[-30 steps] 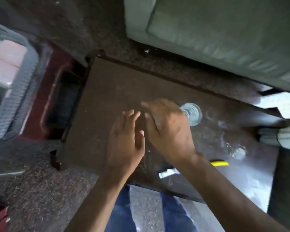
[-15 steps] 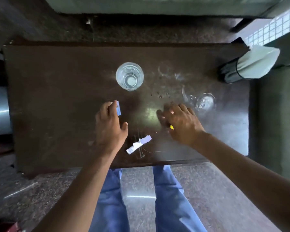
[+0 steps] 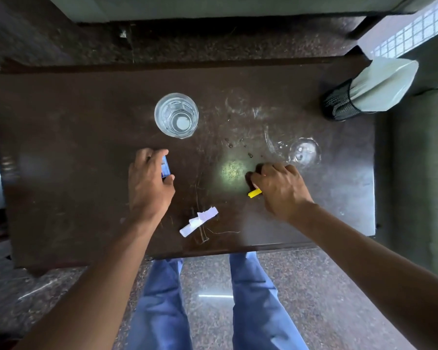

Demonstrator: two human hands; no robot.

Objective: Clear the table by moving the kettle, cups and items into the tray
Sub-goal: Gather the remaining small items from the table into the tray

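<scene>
The dark brown worktop (image 3: 61, 147) carried, from largest to smallest: a clear glass tumbler (image 3: 176, 114) standing upright at its middle far side; a second clear glass (image 3: 304, 150) near the right edge; a crumpled white paper strip (image 3: 199, 221) near the front edge; a small blue packet (image 3: 165, 168); and a small yellow piece (image 3: 254, 193). A black mesh holder with a pale liner (image 3: 364, 89) stood at the far right corner. The left hand (image 3: 149, 185) had its grip closed around the blue packet, fingers curled over it. The right hand (image 3: 281, 188) pressed curled fingers down on the yellow piece; whether it was pinched could not be told.
</scene>
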